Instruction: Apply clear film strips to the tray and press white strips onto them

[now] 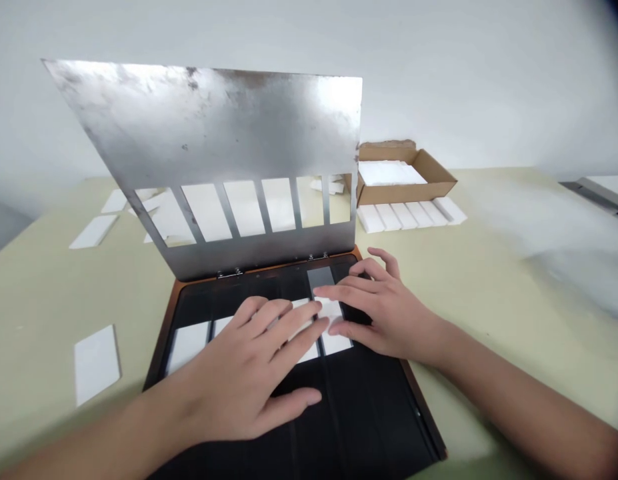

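While the left hand [233, 373] and right hand [389, 313] rest open, fingers spread, on white tiles [189, 345] in a black tray [329, 413], a slotted steel plate [203, 133] stands hinged up behind them. Beyond it, a cardboard box [406, 177] holds more tiles [389, 173], with another row [409, 217] lined up against its front.

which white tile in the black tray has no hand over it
The leftmost tile in the row, lying uncovered. The tiles to its right are partly hidden under the left hand and the fingers of the right hand.
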Demonstrator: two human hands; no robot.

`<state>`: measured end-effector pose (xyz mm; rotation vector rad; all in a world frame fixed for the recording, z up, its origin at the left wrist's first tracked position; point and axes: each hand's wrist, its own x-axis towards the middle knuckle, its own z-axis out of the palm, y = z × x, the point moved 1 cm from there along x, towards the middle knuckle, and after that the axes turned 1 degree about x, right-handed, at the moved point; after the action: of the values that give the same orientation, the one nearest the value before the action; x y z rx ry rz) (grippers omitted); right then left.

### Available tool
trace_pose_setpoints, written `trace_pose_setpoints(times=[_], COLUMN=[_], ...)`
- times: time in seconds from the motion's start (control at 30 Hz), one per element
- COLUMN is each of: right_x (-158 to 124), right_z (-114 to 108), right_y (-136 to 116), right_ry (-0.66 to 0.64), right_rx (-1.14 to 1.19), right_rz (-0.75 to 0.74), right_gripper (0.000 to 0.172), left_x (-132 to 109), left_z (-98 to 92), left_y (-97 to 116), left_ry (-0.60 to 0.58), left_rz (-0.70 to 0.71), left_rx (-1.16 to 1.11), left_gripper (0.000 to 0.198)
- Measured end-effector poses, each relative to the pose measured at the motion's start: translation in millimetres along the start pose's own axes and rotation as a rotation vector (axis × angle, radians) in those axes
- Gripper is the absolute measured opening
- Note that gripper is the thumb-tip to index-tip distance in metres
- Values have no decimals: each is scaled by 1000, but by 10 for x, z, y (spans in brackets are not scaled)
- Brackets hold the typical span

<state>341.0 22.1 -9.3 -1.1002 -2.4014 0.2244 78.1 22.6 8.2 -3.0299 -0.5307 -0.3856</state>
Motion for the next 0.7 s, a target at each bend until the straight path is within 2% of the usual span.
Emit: trace_pose_setpoints(times=[0.1,0.17,0.27,0.5,0.7], right_x=[6,11,15,4,8], right_z=[29,49,77,83,94], right_y=[-1,-3,-6,-36,-59], right_ry=[26,43,80,125,94], right_rx=[-6,-11,-34,-57,-114], right_rz=[5,9,6,-11,133], right_gripper=[36,34,33,25,41], left_x=[26,49,68,39,32], left_z=[-9,-1,19,33,34], left_y=[21,35,47,49,35], left_ry=[-16,-57,-88,-49,-66], left_rz=[178,214,142,32,22], left_rx=[32,11,-44,-88,-100], left_gripper=[47,46,51,59,60])
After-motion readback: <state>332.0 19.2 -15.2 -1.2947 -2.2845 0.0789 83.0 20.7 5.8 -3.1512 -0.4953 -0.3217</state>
